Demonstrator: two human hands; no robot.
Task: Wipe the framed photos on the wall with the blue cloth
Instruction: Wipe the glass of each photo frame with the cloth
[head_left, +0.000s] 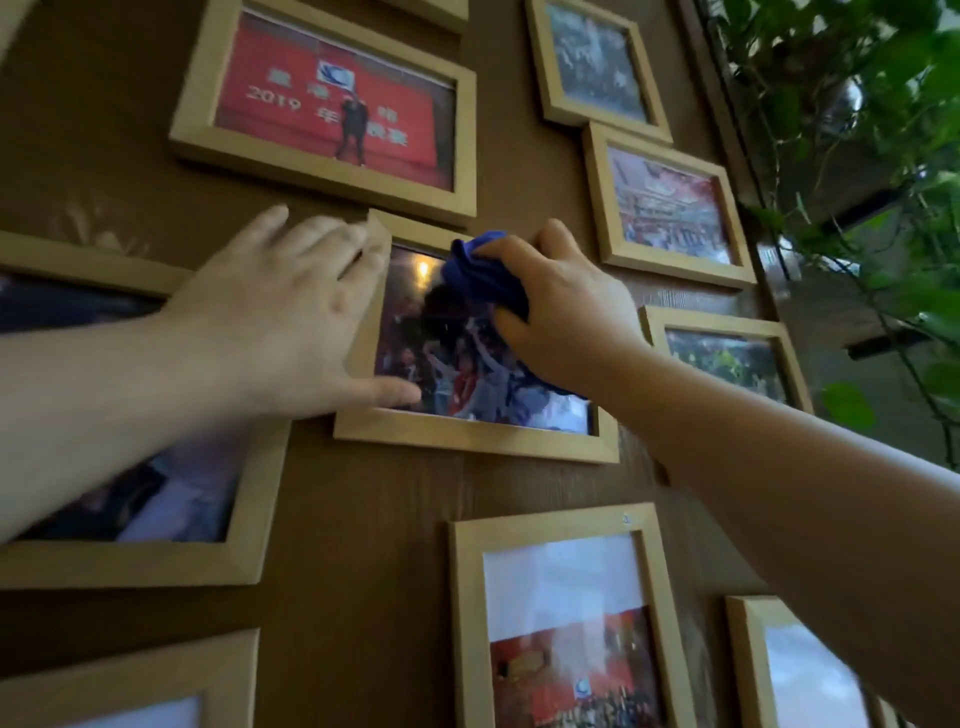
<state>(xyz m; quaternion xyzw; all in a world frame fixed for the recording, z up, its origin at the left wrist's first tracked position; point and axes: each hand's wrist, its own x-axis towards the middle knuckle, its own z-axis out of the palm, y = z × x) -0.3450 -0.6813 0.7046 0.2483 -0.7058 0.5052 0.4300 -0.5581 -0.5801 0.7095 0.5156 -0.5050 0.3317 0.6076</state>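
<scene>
Cloth (485, 275), blue, bunched in right hand (558, 317) fingers, pressed on centre frame (470, 434) glass. Left hand (291, 312) splayed, bracing its left edge. I judge unwiped glass lies below-left of cloth; long axis horizontal.

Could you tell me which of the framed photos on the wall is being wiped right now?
The centre frame: alone among them, it has the blue cloth pressed to its glass by the right hand, while the left hand steadies its edge.

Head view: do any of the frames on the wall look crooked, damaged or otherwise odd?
Nothing stands out. The wooden frames tilt only as the wide lens bends them. The left hand steadies the center frame while the right hand presses the blue cloth on its glass.
</scene>
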